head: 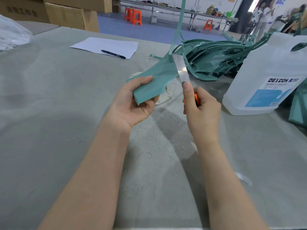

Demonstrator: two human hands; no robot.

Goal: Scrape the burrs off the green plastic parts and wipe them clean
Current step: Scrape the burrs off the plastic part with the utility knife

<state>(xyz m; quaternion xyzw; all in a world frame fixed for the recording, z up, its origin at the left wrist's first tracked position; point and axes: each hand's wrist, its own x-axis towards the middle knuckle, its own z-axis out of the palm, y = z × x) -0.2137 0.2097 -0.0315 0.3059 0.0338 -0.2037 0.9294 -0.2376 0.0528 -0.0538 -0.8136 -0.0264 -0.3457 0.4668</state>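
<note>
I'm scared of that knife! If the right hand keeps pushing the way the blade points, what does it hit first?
Probably the green part held by the left hand; the blade already lies along its edge.

We see a teal-green plastic part (154,80), a knife with an orange handle (196,99) and silvery blade (181,70), a grey ribbed tabletop (49,105), white paper (106,46) with a black pen (113,54), a translucent white jug (265,77) with a blue-and-white label, orange stools (133,15), and brown cardboard boxes (66,14).
</note>
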